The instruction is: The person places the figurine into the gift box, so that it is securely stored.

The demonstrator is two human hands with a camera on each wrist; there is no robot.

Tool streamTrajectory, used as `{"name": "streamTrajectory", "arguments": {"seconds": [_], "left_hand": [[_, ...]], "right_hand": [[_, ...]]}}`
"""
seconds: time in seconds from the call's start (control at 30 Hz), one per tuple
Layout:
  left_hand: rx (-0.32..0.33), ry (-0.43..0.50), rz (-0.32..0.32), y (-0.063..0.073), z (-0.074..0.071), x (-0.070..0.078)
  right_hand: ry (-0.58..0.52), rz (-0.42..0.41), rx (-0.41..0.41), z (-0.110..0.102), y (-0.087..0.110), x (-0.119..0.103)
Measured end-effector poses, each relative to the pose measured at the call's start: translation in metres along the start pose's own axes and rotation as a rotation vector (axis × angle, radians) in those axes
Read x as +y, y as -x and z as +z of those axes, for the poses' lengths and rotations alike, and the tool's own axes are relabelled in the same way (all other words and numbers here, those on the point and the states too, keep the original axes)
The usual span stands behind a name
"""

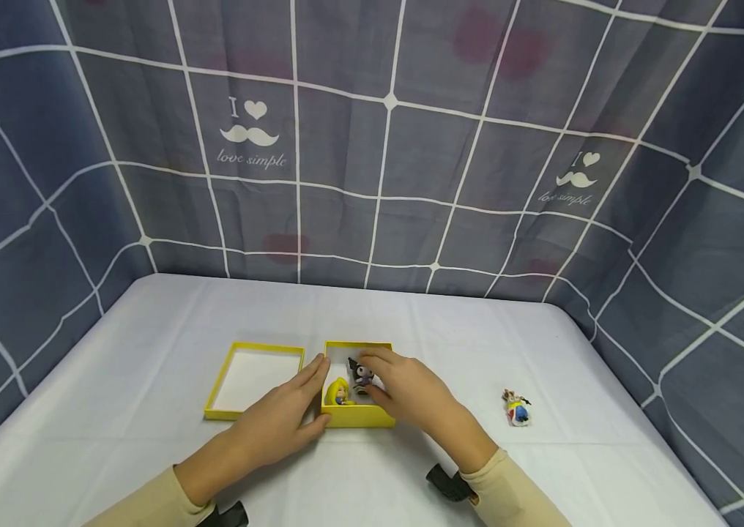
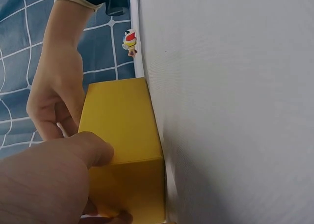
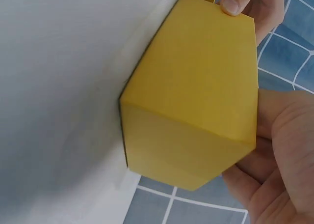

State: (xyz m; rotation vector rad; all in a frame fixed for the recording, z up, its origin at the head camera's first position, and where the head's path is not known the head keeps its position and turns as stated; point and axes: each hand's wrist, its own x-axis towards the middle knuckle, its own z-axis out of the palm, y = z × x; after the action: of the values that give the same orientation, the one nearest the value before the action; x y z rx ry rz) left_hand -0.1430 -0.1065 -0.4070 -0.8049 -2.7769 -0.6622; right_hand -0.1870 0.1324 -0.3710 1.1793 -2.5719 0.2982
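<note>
Steadying the box (image 1: 360,417): left hand (image 1: 283,419) straight-fingered along its left wall, thumb at its front corner. Loose figure (image 1: 517,410) on the surface (image 1: 609,468), right of box. Yellow figure (image 1: 338,393) inside box, front left corner. Right hand (image 1: 417,388) pinching dark figure (image 1: 363,375) farther back in box; probably light, hard, slightly slippery, best held by its body. Box looks stiff, light card. Lid (image 1: 223,415) left of box, inside up.

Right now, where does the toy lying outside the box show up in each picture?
Head: the toy lies lower right, to the right of the right hand.
Left wrist: near the top, left of centre.
Right wrist: not in it.
Shared landmark: the yellow box, in all three views.
</note>
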Motion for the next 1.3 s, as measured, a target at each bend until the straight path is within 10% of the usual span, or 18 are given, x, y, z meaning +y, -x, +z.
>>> {"name": "streamTrajectory", "arguments": {"seconds": [1.3], "left_hand": [[-0.008,-0.009,-0.018,0.0,0.002,0.003]], "right_hand": [[-0.104,0.162,0.253,-0.029,0.092,0.037]]}}
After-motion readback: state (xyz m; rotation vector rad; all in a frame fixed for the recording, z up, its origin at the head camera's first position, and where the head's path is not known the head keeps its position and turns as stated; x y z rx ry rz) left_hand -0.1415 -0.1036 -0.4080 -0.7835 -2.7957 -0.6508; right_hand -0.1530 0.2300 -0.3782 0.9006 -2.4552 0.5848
